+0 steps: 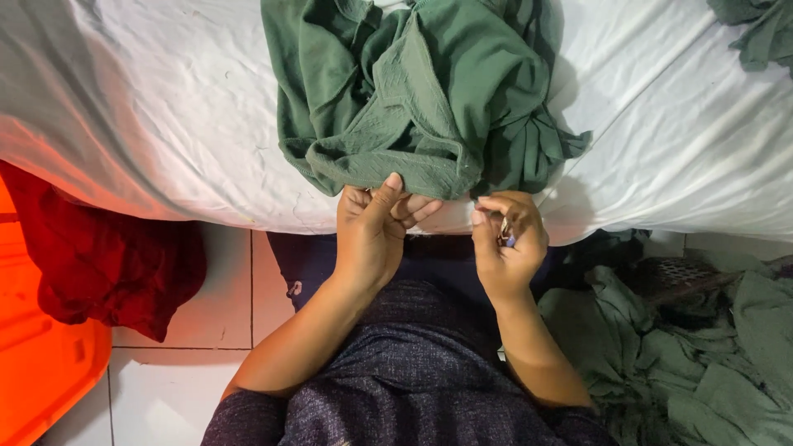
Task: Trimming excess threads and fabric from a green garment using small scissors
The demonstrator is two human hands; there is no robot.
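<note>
Fingers of my left hand (370, 235) pinch the hem of the crumpled green cotton garment (417, 99), which lies on the white-sheeted bed (149, 107), holding its edge taut. Right hand (505, 241), just beside the hem, is curled shut on a small tool, its kind unclear.

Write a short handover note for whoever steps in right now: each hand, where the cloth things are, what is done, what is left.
Left hand: fingers pinch the lower hem of the green garment, thumb on top.
Right hand: closed around a small metal tool at the same hem; what kind of tool cannot be told.
The garment lies bunched on the white sheet, hem at the near edge.
Pile of green cloth on the floor to the right; red cloth by the orange bin to the left.
Done: cannot be told. Left: the hem in hand.
</note>
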